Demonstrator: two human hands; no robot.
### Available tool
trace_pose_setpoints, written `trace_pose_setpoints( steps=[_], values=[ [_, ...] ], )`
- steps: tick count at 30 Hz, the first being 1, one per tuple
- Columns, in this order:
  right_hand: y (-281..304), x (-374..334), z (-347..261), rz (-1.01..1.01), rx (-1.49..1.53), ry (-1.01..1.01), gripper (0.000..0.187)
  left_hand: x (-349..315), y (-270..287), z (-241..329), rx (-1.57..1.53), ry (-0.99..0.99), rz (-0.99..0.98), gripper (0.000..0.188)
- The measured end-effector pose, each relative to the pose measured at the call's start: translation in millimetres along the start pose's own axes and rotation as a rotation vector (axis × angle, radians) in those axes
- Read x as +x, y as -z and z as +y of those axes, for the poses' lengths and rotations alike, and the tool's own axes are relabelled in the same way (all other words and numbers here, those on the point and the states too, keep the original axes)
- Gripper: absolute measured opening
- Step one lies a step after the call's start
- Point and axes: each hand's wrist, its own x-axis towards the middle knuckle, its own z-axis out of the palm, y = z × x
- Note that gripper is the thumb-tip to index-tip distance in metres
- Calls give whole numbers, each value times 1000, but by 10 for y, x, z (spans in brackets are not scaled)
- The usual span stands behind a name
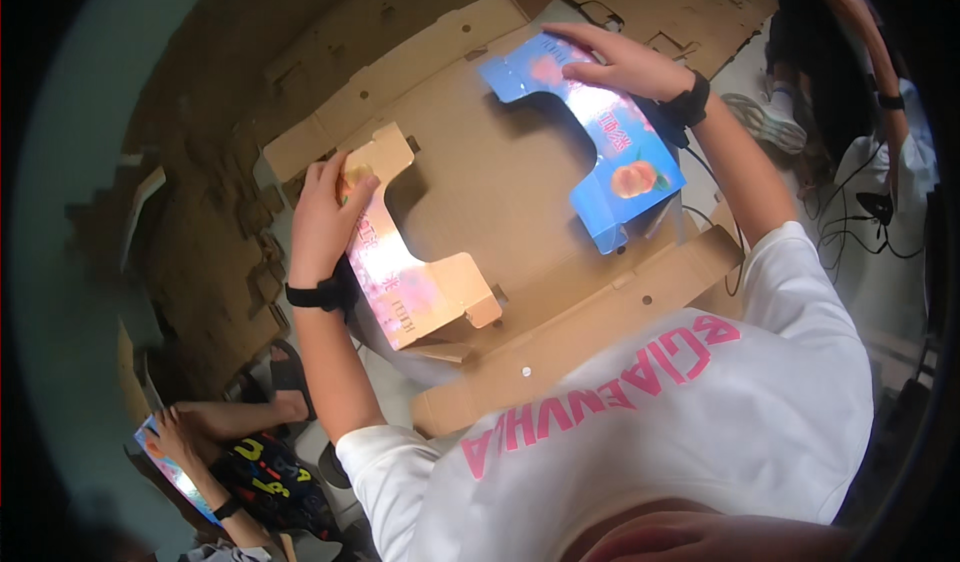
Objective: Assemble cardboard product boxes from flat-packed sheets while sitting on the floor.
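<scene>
A partly folded cardboard fruit box (470, 177) lies in front of me, its plain brown inside facing up. Its left end panel (385, 257), printed pink and peach, folds inward and has a curved cut-out. Opposite it, the blue right end panel (632, 142) has a similar cut-out and a printed peach. My left hand (325, 212) is closed over the far part of the left panel, thumb on the printed face, fingers at the outer edge. Around the blue panel's far outer edge curls my right hand (635, 64), thumb on its face; some fingertips are hidden.
Brown cardboard sheets (205, 252) cover the floor at left and beyond. At lower left, another person's hand (175, 437) holds a blue printed cardboard piece (185, 482). Another person's arm (875, 52) shows at upper right, above black cables (870, 237) and a shoe (770, 122).
</scene>
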Motion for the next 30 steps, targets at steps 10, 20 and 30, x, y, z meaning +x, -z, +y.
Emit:
trace_pose_setpoints(
  steps=[10, 20, 30],
  values=[
    [243, -1022, -52, -22, 929, 125, 148, -1305, 275, -238, -698, 161, 110, 74],
    [-203, -1360, -431, 465, 398, -199, 69, -1738, -292, -70, -1012, 412, 420, 50],
    [-167, -1116, -318, 520, -17, -145, 56, -1749, -208, -456, -862, 547, 429, 59]
  ],
)
